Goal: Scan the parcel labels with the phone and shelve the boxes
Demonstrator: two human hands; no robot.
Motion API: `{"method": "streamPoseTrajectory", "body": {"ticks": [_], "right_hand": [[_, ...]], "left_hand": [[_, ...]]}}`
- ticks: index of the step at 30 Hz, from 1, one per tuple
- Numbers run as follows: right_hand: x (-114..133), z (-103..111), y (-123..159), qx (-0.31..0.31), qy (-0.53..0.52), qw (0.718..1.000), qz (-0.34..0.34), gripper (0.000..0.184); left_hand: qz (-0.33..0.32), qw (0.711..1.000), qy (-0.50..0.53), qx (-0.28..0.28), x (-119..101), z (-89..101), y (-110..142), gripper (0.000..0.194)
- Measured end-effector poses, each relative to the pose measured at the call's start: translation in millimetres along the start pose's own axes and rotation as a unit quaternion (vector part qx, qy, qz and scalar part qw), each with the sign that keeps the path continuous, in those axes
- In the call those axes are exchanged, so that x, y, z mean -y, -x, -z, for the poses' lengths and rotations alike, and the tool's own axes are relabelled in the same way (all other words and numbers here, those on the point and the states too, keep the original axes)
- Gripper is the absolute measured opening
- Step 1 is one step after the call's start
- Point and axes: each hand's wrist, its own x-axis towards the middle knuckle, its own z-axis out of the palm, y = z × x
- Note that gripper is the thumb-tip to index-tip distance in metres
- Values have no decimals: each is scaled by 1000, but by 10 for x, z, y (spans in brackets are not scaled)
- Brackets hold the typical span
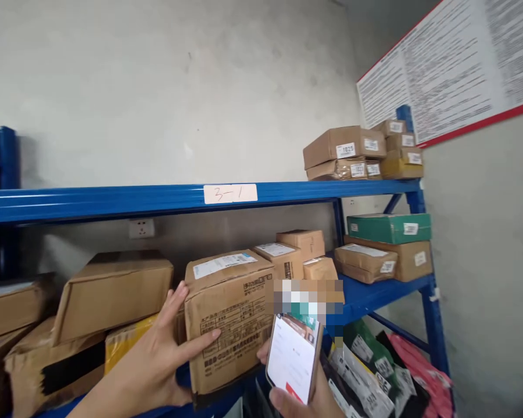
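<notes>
My left hand (161,348) grips a printed cardboard box (230,313) at its left edge, one digit lying across the front face and the others along the left side. The box sits slightly tilted at the front of the middle shelf and has a white label on its top. In my right hand (314,395) is a smartphone (292,357), its lit screen facing me and its upper end pixelated. The phone is just right of the box, and my right fingertips show beside the box's lower right edge.
The blue shelf rack (174,202) bears a "3-1" label (230,193). More cartons (117,290) stand on the left. Stacked parcels (346,145) occupy the upper right, and a green box (387,227) lies below them. Bagged packages (366,377) fill the lower right.
</notes>
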Motion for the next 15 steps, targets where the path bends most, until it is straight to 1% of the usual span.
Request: {"method": "streamPoseTrajectory", "body": {"ticks": [2, 5, 7, 9, 10, 12, 14, 15], "right_hand": [[26, 5, 14, 6, 16, 1000, 12, 55], [79, 18, 54, 23, 28, 999, 26, 56], [107, 8, 71, 5, 24, 999, 24, 57], [120, -22, 72, -32, 21, 999, 22, 55], [121, -44, 69, -50, 14, 998, 21, 54], [123, -94, 74, -77, -14, 997, 13, 56], [137, -142, 118, -108, -44, 993, -9, 55], [154, -157, 159, -133, -42, 990, -18, 54]], "left_hand": [[-15, 1000, 19, -14, -5, -20, 12, 112], [-20, 998, 45, -48, -100, -58, 24, 112], [-13, 995, 73, -69, -180, -99, -6, 109], [-6, 989, 114, -90, -252, -151, -75, 105], [2, 985, 136, -111, -284, -180, -120, 103], [32, 970, 162, -178, -343, -236, -218, 100], [90, 951, 157, -250, -402, -285, -297, 97], [120, 942, 147, -275, -433, -307, -322, 92]]}}
